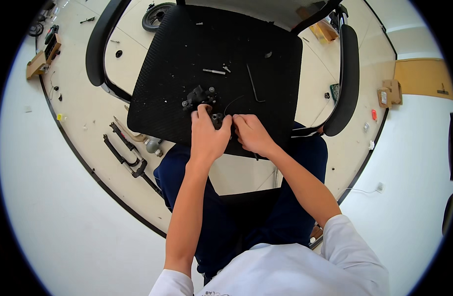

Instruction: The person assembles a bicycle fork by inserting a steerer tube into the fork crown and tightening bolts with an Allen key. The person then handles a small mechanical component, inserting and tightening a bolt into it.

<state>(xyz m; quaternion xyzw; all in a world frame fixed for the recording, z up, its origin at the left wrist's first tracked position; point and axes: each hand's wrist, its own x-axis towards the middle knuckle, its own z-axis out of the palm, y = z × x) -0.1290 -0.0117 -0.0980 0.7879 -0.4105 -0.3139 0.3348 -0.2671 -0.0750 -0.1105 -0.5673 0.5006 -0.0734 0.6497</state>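
Close to the near edge of a black chair seat, my left hand is closed around a small dark metal part with a round hole, partly hidden by the fingers. My right hand touches it from the right, fingers pinched; what they hold is hidden. A thin dark wire curves up beside the fingertips. Just beyond my left hand lies a black mechanical part with silver bolt ends, resembling a brake caliper. Farther off are a silver pin, a small bolt and a black hex key.
Armrests rise at left and right. On the tiled floor are a bicycle suspension fork at left, a small wheel behind the seat, and cardboard boxes by the right wall. My knees flank the seat's near edge.
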